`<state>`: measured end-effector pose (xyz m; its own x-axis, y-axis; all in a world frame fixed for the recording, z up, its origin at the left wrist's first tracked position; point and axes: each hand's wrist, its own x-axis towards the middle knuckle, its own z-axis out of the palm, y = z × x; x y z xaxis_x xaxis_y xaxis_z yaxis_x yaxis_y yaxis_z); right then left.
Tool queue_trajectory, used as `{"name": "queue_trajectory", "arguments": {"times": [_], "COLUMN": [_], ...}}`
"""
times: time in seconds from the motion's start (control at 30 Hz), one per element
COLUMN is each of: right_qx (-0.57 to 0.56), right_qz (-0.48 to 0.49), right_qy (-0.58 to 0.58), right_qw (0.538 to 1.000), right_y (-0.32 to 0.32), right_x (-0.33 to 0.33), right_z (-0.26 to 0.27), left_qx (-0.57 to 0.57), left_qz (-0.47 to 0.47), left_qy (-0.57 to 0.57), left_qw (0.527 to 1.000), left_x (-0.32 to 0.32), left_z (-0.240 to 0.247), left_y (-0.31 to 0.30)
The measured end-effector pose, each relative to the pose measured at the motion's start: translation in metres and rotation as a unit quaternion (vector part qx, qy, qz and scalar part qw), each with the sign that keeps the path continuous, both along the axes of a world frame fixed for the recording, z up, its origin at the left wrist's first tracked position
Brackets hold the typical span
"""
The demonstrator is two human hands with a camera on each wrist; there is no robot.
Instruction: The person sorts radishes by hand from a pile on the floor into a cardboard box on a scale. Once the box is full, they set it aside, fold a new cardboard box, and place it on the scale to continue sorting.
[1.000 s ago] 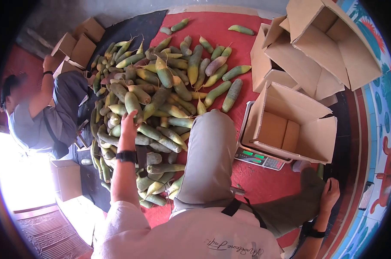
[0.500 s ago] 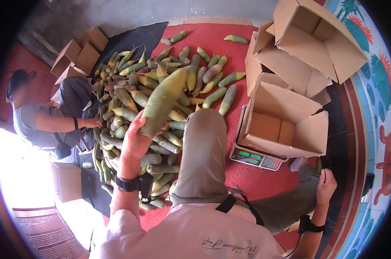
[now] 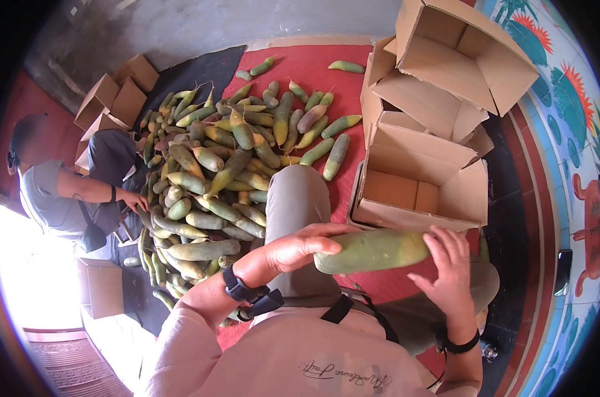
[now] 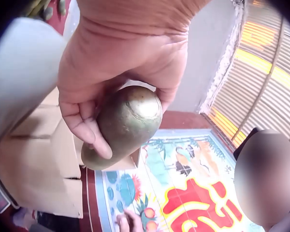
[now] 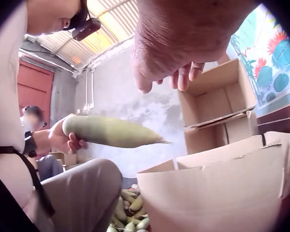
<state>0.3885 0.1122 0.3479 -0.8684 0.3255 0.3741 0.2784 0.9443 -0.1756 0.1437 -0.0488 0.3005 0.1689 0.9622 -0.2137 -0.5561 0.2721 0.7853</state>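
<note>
A large green radish (image 3: 372,251) with a yellowish tapered end lies sideways above the person's lap. The left hand (image 3: 293,251) grips its blunt end, thumb on one side and fingers round the other, as the left wrist view shows on the radish (image 4: 130,125). By the tapered end is the right hand (image 3: 449,268), fingers spread and slightly bent. In the right wrist view a gap separates the right hand (image 5: 183,53) from the radish (image 5: 113,131), whose thin root tip points towards the cardboard box (image 5: 217,179).
A pile of radishes (image 3: 207,215) spreads over red and black mats at the left. Behind the right hand stands an open box (image 3: 412,215), with stacked boxes (image 3: 445,66) beyond. Another person (image 3: 68,192) sits left of the pile, one arm reaching to it.
The left hand has lifted the radish from the pile and carried it right, over the lap, turning it sideways. The right hand has come up from beside the right knee to the tapered end.
</note>
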Motion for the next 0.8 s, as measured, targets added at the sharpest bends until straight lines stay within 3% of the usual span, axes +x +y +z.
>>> {"name": "queue_trajectory", "arguments": {"times": [0.1,0.2,0.33,0.4,0.47,0.53,0.6,0.63,0.67,0.77,0.8], "right_qx": [-0.131,-0.191,-0.181,-0.147,-0.157,-0.171,-0.184,-0.105,-0.105,-0.020,-0.019], "right_qz": [-0.012,-0.033,-0.030,-0.060,-0.108,-0.162,-0.218,-0.181,-0.180,-0.238,-0.236], "right_qy": [-0.026,-0.015,0.010,0.025,0.045,0.053,0.021,0.030,0.026,-0.102,-0.106], "right_qw": [0.991,0.981,0.983,0.987,0.981,0.971,0.958,0.977,0.978,0.966,0.966], "right_y": [0.001,0.006,0.015,0.025,0.039,0.058,0.079,0.085,0.095,0.136,0.141], "right_x": [0.010,0.016,0.017,0.015,0.014,0.013,0.011,0.012,0.011,0.003,-0.004], "right_z": [-0.031,-0.039,-0.040,-0.031,-0.027,-0.025,-0.022,-0.028,-0.031,-0.044,-0.048], "left_qx": [0.017,0.025,-0.011,0.033,0.059,0.066,0.073,0.079,0.078,0.150,0.148], "left_qz": [-0.007,-0.030,-0.053,0.084,0.102,0.107,0.088,0.068,0.069,0.071,0.073], "left_qy": [0.039,0.021,-0.050,0.081,0.194,0.343,0.380,0.419,0.416,0.571,0.569], "left_qw": [0.999,0.999,0.997,0.993,0.974,0.931,0.918,0.902,0.903,0.804,0.806], "left_x": [0.005,0.004,-0.007,-0.007,-0.014,-0.018,-0.020,-0.020,-0.017,-0.008,-0.007], "left_z": [-0.013,-0.012,-0.025,-0.029,-0.018,-0.041,-0.047,-0.051,-0.058,-0.086,-0.087], "left_y": [0.009,0.019,0.037,0.048,0.055,0.059,0.063,0.066,0.068,0.076,0.078]}}
